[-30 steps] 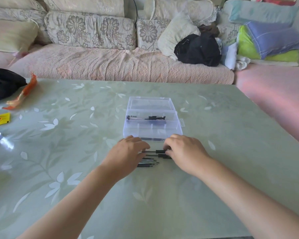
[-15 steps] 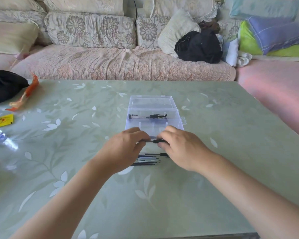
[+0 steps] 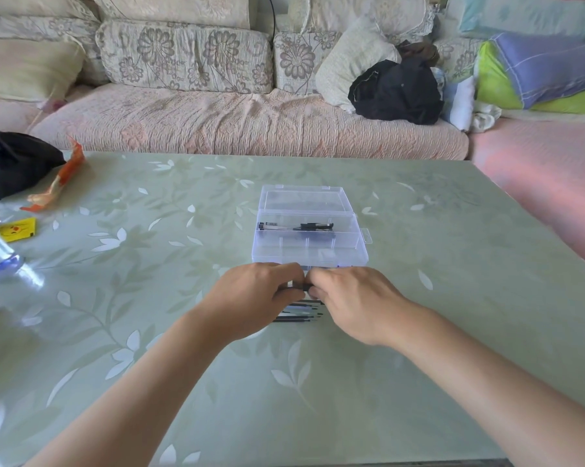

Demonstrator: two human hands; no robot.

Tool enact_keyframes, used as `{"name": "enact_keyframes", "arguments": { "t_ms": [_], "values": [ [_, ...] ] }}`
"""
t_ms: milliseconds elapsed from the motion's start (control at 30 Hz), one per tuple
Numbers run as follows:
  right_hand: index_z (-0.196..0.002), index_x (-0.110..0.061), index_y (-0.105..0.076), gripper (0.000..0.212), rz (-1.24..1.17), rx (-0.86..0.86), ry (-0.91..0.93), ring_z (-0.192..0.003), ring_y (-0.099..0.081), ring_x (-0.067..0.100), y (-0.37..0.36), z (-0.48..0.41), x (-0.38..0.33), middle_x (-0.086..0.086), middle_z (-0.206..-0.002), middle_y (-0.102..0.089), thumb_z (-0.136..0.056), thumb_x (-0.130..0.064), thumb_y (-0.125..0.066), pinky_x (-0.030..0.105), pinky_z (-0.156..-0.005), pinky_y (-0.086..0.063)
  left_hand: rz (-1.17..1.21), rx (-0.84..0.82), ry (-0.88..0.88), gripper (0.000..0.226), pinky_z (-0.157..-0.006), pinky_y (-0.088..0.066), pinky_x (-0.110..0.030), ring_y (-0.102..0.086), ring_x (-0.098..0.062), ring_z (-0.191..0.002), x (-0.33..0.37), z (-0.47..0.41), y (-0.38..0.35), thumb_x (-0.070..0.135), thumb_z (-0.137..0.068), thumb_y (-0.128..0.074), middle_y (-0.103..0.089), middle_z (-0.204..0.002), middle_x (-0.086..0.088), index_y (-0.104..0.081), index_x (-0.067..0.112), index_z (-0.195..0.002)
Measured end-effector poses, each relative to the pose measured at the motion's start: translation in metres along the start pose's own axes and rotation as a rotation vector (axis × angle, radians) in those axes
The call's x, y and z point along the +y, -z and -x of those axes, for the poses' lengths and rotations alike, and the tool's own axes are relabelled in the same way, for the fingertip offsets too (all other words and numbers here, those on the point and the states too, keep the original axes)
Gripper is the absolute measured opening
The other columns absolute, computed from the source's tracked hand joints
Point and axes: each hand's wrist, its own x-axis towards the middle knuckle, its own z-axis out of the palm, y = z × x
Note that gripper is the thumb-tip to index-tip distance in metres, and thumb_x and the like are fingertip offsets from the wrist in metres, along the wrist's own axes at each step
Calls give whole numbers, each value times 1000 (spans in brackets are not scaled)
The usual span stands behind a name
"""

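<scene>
Two hands share one black pen (image 3: 305, 287), just short of the clear plastic box (image 3: 309, 254).

The pinch is the weak point. Only a short dark stretch of the pen shows between the fingertips, so the hold looks shallow, and if either side eases the pen could drop onto the loose pens (image 3: 301, 313) lying just beneath the knuckles and scatter them across the table (image 3: 453, 332). The box's near wall stands right beyond the fingertips, so a low carry forward could catch on it. On the left hand (image 3: 250, 298) and the right hand (image 3: 355, 301) the fingers are curled close together, each set nipping one end of the pen. Farther beyond the fingers, another pen (image 3: 304, 226) lies inside the box.
</scene>
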Motion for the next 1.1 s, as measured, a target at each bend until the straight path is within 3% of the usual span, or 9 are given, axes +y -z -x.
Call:
{"name": "enact_keyframes", "arguments": {
  "t_ms": [267,367,467,567,700,867,1100],
  "values": [
    [-105,-21,-51,21,-64,28,19,-77,-53,28,-4,0,2,-2,-82,-60,-103,-31,-32,33,-63,-32,-34,27,-1,8,-58,-40,-29,-49,-13,-67,0,1,2,38,-96,-52,-61,-78,10,-58,33,-95],
    [-117,-29,-48,25,-159,16,16,-91,-57,22,0,2,0,-14,-92,-58,-101,-43,-36,37,-75,-45,-65,24,-3,9,-59,-42,-29,-51,-12,-67,-1,0,2,41,-96,-51,-63,-82,12,-57,34,-96],
    [-131,-34,-35,38,-217,-24,-48,-96,-55,17,4,6,3,-14,-94,-58,-97,-48,-41,38,-84,-46,-89,-12,36,10,-62,-45,-30,-53,-13,-68,-6,0,5,44,-95,-50,-64,-83,14,-55,35,-98],
    [-123,-29,-36,26,-229,-49,-108,-91,-53,18,1,10,16,-7,-91,-57,-97,-26,-38,34,-80,-46,-71,-63,116,9,-61,-43,-26,-55,-12,-70,-13,1,10,41,-96,-50,-63,-84,13,-56,34,-96],
    [-114,-26,-44,27,-320,-86,-176,-101,-50,11,-5,16,28,-10,-111,-49,-97,-10,-31,20,-77,-37,43,-151,250,12,-56,-38,-22,-54,-6,-66,-20,1,17,36,-96,-51,-61,-80,9,-59,33,-88],
    [-108,-30,-59,29,-346,1,-147,-86,-51,1,-12,22,32,-17,-100,-43,-97,-9,-42,9,-74,-37,-24,-153,278,12,-56,-39,-22,-55,-7,-68,-17,1,19,43,-93,-51,-65,-80,9,-59,34,-92],
    [-105,-35,-65,21,-279,-10,-143,-83,-52,-5,-17,29,34,-20,-95,-63,-87,-23,-65,15,-79,-43,-24,-158,219,5,-51,-33,-21,-49,-4,-56,-12,1,13,45,-94,-50,-59,-74,13,-53,41,-94]
  ]
}}
